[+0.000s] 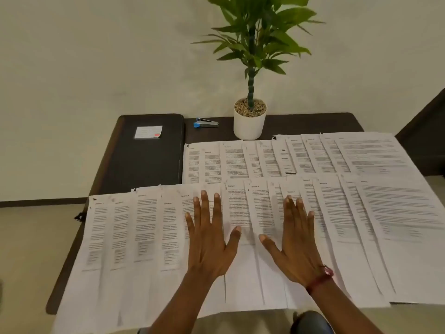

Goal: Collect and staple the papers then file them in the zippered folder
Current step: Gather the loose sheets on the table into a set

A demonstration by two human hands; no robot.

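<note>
Dark table (301, 121) against a pale wall: overlapping papers (337, 213) in two rows. Left hand (208, 247) and right hand (297, 247) lie flat on the near row, fingers spread. Zippered folder (144, 160) and stapler (206, 122) sit behind, beside a potted plant (250, 116).

This looks like an office or study room. A dark rectangular desk (301, 121) stands against a plain cream wall (96, 56), covered in two rows of printed white paper sheets (385, 208). Near the top edge sit a black zippered folder (144, 160), a blue-and-grey stapler (206, 122) and a white-potted green plant (250, 121).
</note>
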